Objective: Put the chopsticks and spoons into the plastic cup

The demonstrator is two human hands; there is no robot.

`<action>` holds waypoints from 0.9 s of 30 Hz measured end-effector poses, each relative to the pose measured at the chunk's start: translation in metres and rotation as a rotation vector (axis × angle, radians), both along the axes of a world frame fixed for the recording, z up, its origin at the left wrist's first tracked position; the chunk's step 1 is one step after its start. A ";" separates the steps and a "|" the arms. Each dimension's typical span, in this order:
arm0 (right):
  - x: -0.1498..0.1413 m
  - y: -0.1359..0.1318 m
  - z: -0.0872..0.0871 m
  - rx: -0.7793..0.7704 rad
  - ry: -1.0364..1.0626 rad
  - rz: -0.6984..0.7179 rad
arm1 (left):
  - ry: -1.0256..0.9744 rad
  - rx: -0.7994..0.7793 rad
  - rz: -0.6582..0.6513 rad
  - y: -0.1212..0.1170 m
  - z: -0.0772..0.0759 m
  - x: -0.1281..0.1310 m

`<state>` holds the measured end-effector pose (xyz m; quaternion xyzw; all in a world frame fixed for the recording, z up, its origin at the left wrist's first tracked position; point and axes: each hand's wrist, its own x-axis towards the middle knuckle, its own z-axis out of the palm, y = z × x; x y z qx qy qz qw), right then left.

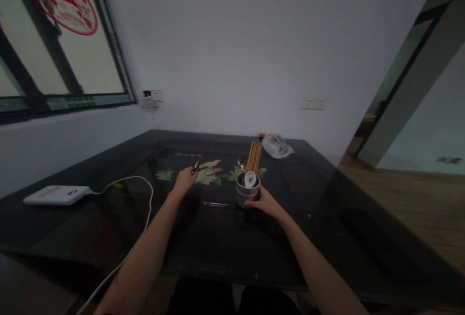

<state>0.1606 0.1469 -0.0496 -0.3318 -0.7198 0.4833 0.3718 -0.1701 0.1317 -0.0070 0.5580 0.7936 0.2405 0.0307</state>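
My right hand (268, 202) is wrapped round the lower side of a grey cup (242, 200) standing upright on the dark table. Several wooden chopsticks (253, 156), a metal spoon (241, 162) and a white spoon with a blue mark (250, 179) stick up out of it. To the left, over the table's printed flowers, my left hand (185, 181) is closed on a small metal utensil (196, 165). Only its shiny end shows past the fingers, too small to tell the exact kind. A thin shiny strip (219, 204) lies between the hands; whether it is an object or a reflection is unclear.
At the left of the dark table (214, 247), a white power bank (56, 194) trails a white cable (150, 203) toward me, past my left forearm. A crumpled clear plastic bag (276, 146) lies near the wall, behind the cup. Wall sockets (312, 104) are above the table.
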 end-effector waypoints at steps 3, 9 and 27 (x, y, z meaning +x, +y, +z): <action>0.000 0.000 0.000 0.009 -0.005 -0.006 | 0.018 -0.047 0.003 0.001 -0.015 -0.012; 0.000 0.000 -0.001 -0.005 -0.006 0.000 | 0.019 -0.069 -0.001 0.003 -0.024 -0.019; 0.000 -0.007 0.009 0.033 -0.019 -0.025 | 0.008 -0.122 0.120 -0.007 -0.025 -0.018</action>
